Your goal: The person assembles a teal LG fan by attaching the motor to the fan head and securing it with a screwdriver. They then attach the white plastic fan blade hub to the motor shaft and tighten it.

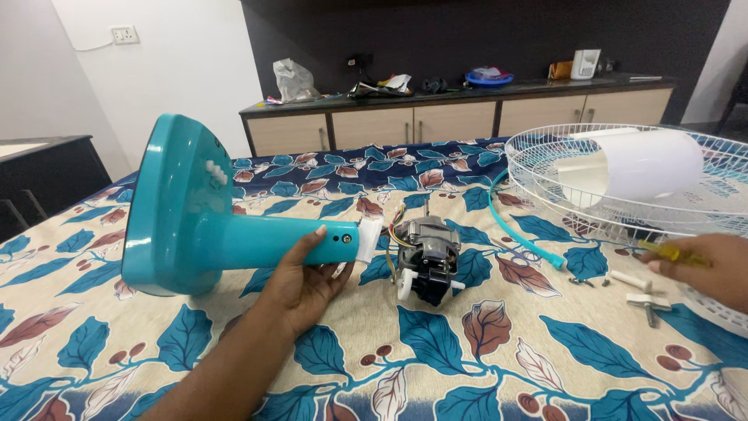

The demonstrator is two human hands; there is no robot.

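Leaf-print bedsheet (483, 351) under it, your left hand (300, 284) cups the teal stand (195, 226) just left of the motor (425, 261), while your right hand (713, 269) grips a yellow screwdriver (674, 252).

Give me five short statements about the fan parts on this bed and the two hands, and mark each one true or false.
1. The left hand grips the stem of the teal fan stand. True.
2. The fan motor lies inside the white wire guard. False: it lies on the leaf-print sheet, just past the end of the stand's stem, joined to it by wires.
3. The right hand holds a yellow-handled screwdriver. True.
4. The white fan blade rests in the wire guard. True.
5. The teal ring strip is wrapped around the stand. False: it lies on the sheet beside the guard.
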